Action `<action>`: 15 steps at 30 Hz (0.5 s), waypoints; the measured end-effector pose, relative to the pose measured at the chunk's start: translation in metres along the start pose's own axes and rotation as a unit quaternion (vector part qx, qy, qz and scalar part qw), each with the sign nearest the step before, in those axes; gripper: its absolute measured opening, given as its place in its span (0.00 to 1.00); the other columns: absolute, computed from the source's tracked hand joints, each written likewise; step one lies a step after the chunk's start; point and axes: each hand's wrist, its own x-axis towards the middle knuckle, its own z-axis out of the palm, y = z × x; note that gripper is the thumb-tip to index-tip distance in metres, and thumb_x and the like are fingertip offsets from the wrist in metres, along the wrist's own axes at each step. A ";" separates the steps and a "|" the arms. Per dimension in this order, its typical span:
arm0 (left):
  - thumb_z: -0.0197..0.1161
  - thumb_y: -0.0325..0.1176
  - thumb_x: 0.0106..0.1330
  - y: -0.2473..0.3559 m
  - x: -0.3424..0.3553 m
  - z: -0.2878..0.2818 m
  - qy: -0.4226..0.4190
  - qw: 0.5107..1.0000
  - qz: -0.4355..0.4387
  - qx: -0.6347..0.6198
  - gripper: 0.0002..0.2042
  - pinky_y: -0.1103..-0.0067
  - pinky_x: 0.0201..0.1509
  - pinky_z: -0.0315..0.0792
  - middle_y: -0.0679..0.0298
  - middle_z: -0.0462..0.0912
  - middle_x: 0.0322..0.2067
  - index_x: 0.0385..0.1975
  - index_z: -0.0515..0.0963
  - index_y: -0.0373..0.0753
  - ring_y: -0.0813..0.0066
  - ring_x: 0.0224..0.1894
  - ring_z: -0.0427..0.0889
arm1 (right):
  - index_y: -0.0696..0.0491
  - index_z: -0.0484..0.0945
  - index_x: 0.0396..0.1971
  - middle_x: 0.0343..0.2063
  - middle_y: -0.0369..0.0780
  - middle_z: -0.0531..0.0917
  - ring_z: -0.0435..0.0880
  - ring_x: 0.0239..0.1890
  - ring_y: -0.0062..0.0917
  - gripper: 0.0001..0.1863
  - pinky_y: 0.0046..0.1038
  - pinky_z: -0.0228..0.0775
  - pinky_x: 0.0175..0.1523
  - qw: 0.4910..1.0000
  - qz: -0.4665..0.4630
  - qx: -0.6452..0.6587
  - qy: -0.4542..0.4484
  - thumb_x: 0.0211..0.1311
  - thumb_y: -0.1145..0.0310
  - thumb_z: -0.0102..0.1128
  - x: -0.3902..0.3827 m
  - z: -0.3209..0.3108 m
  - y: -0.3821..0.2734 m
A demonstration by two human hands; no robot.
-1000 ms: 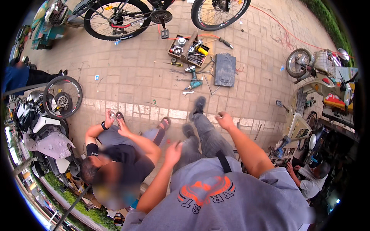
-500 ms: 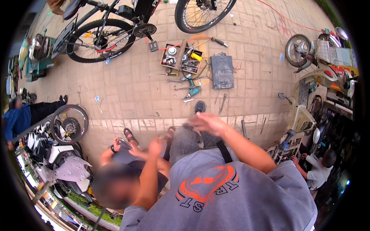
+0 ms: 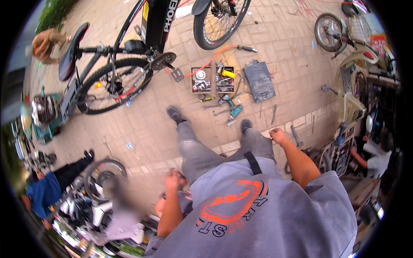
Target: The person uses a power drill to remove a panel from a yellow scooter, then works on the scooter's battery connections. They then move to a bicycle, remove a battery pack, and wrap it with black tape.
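Note:
My right hand hangs beside my right thigh, its fingers curled in, with nothing showing in them. My left hand is low by my left leg, fingers bent and nothing visible in them. A seated person's arm partly overlaps behind it. On the paving ahead of my feet stands an open toolbox full of tools, with a yellow-handled tool on top. A teal power drill lies just below it. To its right rests a flat dark grey panel. Neither hand touches these.
A black electric bicycle stands ahead to the left. An orange cable with a black-handled tool crosses the ground. Parked scooters line the right side. A person in blue is at the left beside a wheel.
I have stepped and turned, so the bicycle looks nearer and the seated person has slid back. My right hand has dropped from spread fingers before me to my side. My left hand has lowered.

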 end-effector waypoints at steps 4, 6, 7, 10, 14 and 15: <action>0.56 0.41 0.66 0.057 0.101 -0.067 -0.021 0.991 0.074 0.106 0.17 0.72 0.41 0.72 0.55 0.83 0.29 0.32 0.80 0.30 0.67 0.34 0.80 | 0.64 0.80 0.39 0.32 0.48 0.83 0.83 0.34 0.33 0.20 0.32 0.73 0.41 0.994 0.050 0.085 0.049 0.59 0.60 0.57 0.015 0.061 -0.071; 0.57 0.41 0.66 0.115 0.144 -0.104 -0.049 0.985 0.097 0.133 0.16 0.76 0.42 0.70 0.58 0.82 0.30 0.35 0.78 0.30 0.72 0.34 0.77 | 0.60 0.82 0.37 0.33 0.52 0.84 0.84 0.39 0.36 0.19 0.34 0.72 0.46 0.987 0.038 0.130 0.090 0.58 0.58 0.57 0.024 0.097 -0.103; 0.56 0.41 0.66 0.147 0.154 -0.123 -0.040 0.980 0.124 0.148 0.17 0.74 0.44 0.70 0.56 0.82 0.32 0.36 0.78 0.29 0.69 0.36 0.78 | 0.60 0.82 0.36 0.32 0.51 0.84 0.83 0.38 0.37 0.19 0.35 0.72 0.45 0.988 0.009 0.126 0.085 0.58 0.58 0.57 0.022 0.107 -0.145; 0.55 0.40 0.67 0.226 0.181 -0.159 -0.044 0.973 0.182 0.138 0.17 0.75 0.46 0.70 0.54 0.82 0.35 0.39 0.77 0.28 0.69 0.39 0.79 | 0.60 0.81 0.34 0.30 0.49 0.83 0.82 0.36 0.40 0.20 0.35 0.71 0.44 0.986 -0.084 0.086 0.120 0.58 0.56 0.57 0.023 0.137 -0.217; 0.54 0.40 0.68 0.296 0.211 -0.152 -0.072 0.956 0.254 0.131 0.17 0.77 0.45 0.71 0.57 0.82 0.31 0.37 0.77 0.28 0.72 0.36 0.79 | 0.60 0.81 0.34 0.31 0.49 0.83 0.82 0.37 0.39 0.19 0.35 0.71 0.44 0.980 -0.039 0.127 0.149 0.58 0.56 0.57 0.044 0.153 -0.253; 0.54 0.39 0.69 0.312 0.212 -0.145 -0.085 0.947 0.271 0.151 0.16 0.78 0.45 0.71 0.57 0.82 0.31 0.37 0.77 0.28 0.73 0.35 0.78 | 0.60 0.81 0.35 0.31 0.48 0.83 0.82 0.37 0.37 0.19 0.34 0.70 0.43 0.979 -0.032 0.143 0.141 0.58 0.57 0.57 0.060 0.155 -0.250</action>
